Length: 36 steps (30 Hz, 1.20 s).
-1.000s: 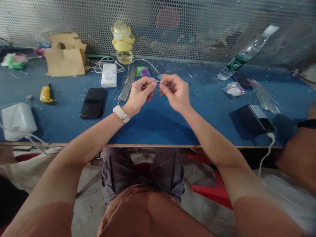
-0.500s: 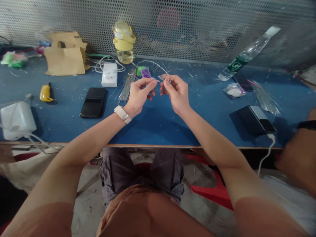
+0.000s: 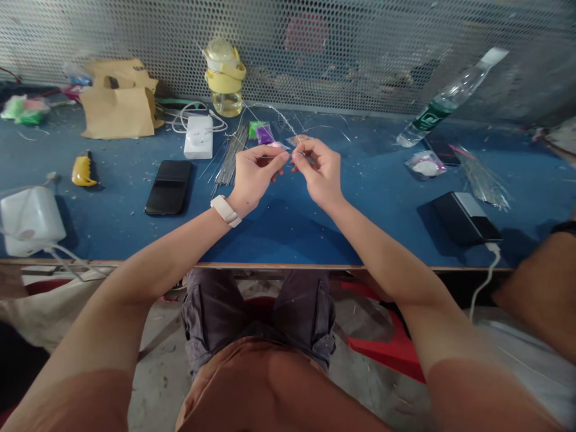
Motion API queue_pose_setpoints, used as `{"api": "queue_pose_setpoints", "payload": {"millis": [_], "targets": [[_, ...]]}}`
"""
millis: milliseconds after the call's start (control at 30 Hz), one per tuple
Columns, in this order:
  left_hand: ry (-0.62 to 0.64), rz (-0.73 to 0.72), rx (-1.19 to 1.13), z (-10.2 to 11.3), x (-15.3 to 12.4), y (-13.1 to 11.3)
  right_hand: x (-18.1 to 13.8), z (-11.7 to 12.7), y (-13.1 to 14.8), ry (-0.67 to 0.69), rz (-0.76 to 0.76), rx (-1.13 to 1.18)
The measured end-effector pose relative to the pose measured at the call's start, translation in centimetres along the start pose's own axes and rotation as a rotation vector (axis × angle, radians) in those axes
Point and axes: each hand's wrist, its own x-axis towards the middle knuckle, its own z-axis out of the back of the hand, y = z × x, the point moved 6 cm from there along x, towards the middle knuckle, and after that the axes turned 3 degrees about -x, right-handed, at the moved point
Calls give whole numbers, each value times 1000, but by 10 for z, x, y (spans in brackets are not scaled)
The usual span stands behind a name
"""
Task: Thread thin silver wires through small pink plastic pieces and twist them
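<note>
The left hand (image 3: 254, 177) and right hand (image 3: 318, 174) are up over the tabletop (image 3: 360, 198). Both pinch a thin wire (image 3: 282, 116) at their fingertips. They've come closer together now, so the fiddling goes on.

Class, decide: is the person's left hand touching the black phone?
Apart. The head view shows bare blue table between the left hand and the black phone.
</note>
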Motion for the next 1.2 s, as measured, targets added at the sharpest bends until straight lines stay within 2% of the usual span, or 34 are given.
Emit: {"api": "queue_pose_setpoints", "payload": {"millis": [133,267,400,500,633,900,1000,1200], "targets": [[-58,-44,36,3,0,-4,-5,-6,-5,-53,-2,22],[-50,-55,28,1,1,-2,-7,-11,-14,-87,51,20],[-41,-35,76,3,1,2,-1,-1,-19,-158,200,-88],[-63,-130,174,7,-3,-9,5,10,-20,-221,319,-212],[0,-265,294,1,-8,-20,7,15,-19,-256,351,-297],[32,-70,261,9,8,15,-5,3,1,-162,521,-465],[26,-50,244,10,8,14,-4,0,0,-139,518,-483],[9,-138,275,5,3,7,1,3,-9,-127,405,-405]]}}
